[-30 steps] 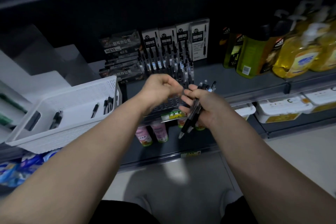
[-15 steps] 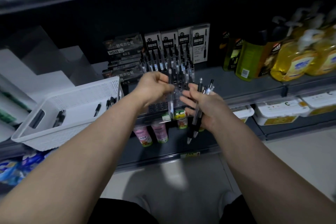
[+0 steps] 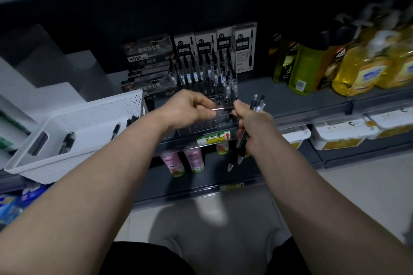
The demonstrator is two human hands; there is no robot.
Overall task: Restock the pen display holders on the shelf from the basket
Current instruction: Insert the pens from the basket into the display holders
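Note:
A black tiered pen display holder (image 3: 202, 87) stands on the shelf, its back rows filled with upright pens and its front holes (image 3: 201, 128) bare. My left hand (image 3: 190, 108) pinches a single clear pen (image 3: 220, 109) lying crosswise just above those front holes. My right hand (image 3: 252, 128) grips a bundle of pens (image 3: 242, 143), tips pointing down, and its fingertips touch the end of the crosswise pen. To the left, on the shelf edge, the white perforated basket (image 3: 93, 116) holds several loose pens (image 3: 67, 143).
Boxes of pens (image 3: 147, 67) are stacked behind the holder. Yellow and green bottles (image 3: 362, 67) stand on the shelf to the right. White tubs (image 3: 339, 134) and small pink bottles (image 3: 183, 161) sit on the lower shelf. Grey floor lies below.
My left hand has turned the single pen from upright to crosswise, between both hands. The bundle stays in my right hand. The view has shifted slightly.

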